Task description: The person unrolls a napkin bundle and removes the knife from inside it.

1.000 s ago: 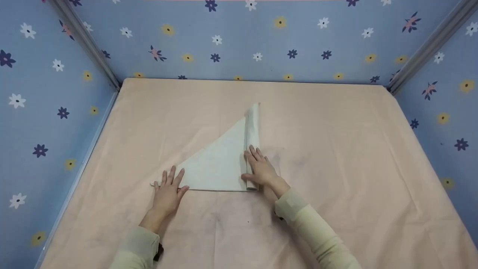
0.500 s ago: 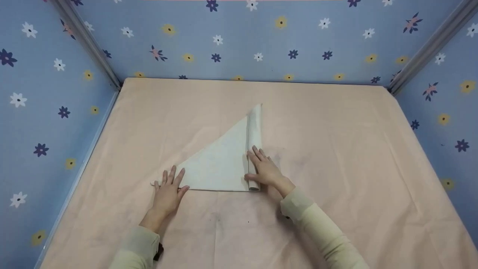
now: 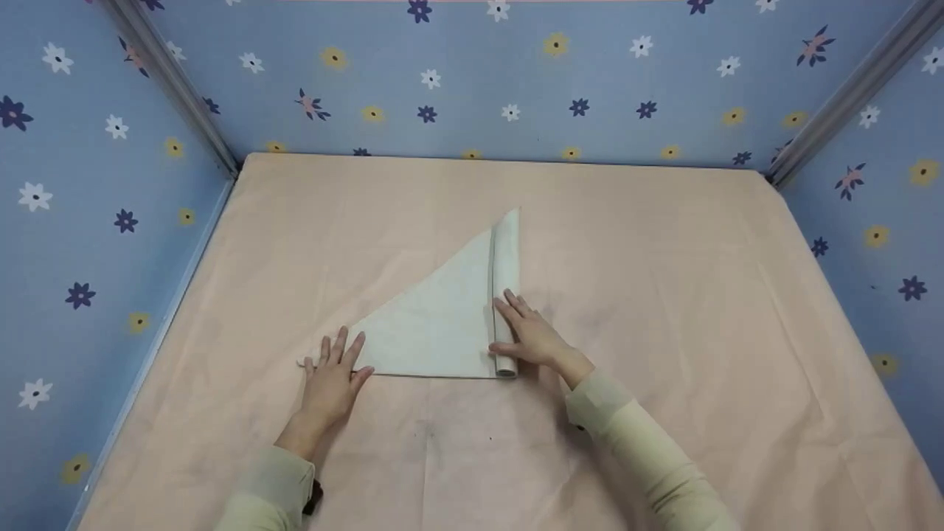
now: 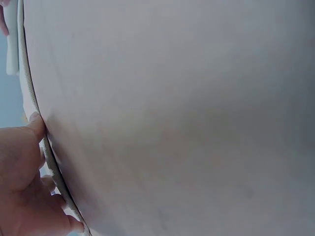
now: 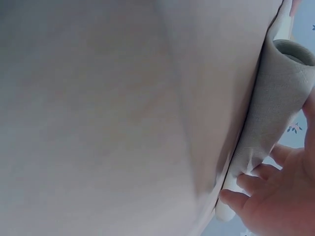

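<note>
A pale, whitish-green cloth (image 3: 431, 317) lies flat as a triangular shape, with its right side wound into a tube-like roll (image 3: 506, 254). My right hand (image 3: 537, 338) rests on the lower part of that roll, thumb towards the flat cloth and fingers extended along the tube. In the right wrist view the roll (image 5: 270, 101) shows its hollow end, and the fingertips of the right hand (image 5: 280, 201) touch its side. My left hand (image 3: 330, 385) presses the cloth's left corner with spread fingers, covering part of it. The left wrist view shows the left hand (image 4: 27, 179) along the cloth's edge.
A peach-coloured, lightly wrinkled sheet (image 3: 649, 243) covers the table under the cloth. Blue flowered panels (image 3: 472, 81) stand at the back and both sides, with grey metal posts (image 3: 848, 96) at the far corners.
My right hand has shifted slightly to the right. The roll has moved the same way and looks a little looser. My left hand has stayed on the left corner.
</note>
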Available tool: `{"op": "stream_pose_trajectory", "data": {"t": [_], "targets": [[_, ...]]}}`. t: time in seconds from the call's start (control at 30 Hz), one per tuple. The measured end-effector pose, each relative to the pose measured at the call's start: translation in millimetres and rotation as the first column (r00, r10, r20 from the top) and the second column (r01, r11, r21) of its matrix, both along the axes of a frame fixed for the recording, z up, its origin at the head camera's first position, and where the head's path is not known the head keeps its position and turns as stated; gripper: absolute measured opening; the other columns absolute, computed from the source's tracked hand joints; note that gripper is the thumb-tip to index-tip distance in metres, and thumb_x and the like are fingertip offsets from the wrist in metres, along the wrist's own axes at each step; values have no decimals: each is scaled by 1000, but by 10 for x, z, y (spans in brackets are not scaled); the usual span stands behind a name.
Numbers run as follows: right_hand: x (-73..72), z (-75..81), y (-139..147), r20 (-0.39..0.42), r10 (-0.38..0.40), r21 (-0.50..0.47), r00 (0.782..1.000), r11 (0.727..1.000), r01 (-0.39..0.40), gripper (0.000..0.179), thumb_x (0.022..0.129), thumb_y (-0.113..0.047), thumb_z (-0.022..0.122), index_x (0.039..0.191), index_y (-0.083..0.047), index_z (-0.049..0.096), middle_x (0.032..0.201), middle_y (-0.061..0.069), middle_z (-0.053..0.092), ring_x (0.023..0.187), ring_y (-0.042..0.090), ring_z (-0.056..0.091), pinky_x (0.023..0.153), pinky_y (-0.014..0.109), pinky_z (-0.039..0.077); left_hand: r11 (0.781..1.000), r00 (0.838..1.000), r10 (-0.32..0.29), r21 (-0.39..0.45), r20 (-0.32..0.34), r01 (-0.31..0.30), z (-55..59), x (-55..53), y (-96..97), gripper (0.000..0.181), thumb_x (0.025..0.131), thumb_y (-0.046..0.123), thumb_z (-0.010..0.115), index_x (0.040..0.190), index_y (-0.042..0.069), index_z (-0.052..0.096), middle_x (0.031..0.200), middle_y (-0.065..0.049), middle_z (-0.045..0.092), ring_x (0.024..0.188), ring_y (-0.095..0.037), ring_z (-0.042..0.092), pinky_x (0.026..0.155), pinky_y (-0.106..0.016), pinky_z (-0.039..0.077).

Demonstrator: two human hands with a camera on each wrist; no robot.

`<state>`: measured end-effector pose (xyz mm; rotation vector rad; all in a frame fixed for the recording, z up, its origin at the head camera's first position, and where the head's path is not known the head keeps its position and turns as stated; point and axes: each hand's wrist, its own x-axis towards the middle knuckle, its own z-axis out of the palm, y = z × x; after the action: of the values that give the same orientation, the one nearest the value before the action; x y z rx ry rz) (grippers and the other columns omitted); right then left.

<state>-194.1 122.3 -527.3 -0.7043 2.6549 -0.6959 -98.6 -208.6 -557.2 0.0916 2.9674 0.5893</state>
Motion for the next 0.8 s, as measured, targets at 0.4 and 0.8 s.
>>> {"op": "stream_pose_trajectory", "data": {"t": [0.4, 0.8], "targets": [[-18, 8, 89, 50, -12, -6, 999, 1000, 12, 80, 81, -45, 61, 143, -16, 19, 148, 4, 7, 134, 23, 8, 105, 45, 17, 1000, 1000, 5, -10, 1, -5, 11, -2, 5, 60, 92, 38, 44, 141, 11, 23, 146, -18, 9, 129, -44, 3, 93, -68, 3], [-16, -1, 186, 71, -4, -38, 997, 999, 7, 81, 81, -45, 60, 143, -17, 16, 148, 4, 7, 134, 23, 7, 105, 42, 19, 1000, 1000, 3, 10, -2, -3, 32, -1, 10, 60, 92, 38, 44, 141, 11, 23, 146, -19, 9, 129, -44, 3, 93, -69, 3]]}}
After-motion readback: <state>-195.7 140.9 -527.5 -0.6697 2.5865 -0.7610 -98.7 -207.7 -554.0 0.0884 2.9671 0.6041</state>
